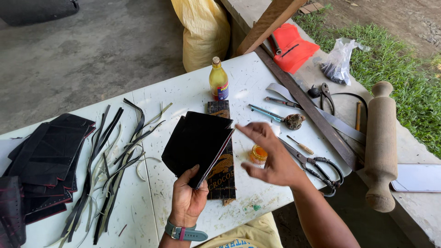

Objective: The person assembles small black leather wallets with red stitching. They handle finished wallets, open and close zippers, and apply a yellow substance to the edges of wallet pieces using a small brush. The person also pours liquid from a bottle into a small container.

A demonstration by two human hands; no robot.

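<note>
Over white table (183, 96), left hand (187, 197) grips black leather piece (195, 142); right hand (271, 156) open, empty.

So the folded stack of black leather sheets (197, 142) sits in the left hand (187, 200), above the white worktable (183, 94) – right hand (271, 158) just beside it. Pile of cut black leather pieces (46, 160) far left, loose strips (110, 165) between. Scissors (317, 167) right – yellow glass bottle (218, 80) behind.
</note>
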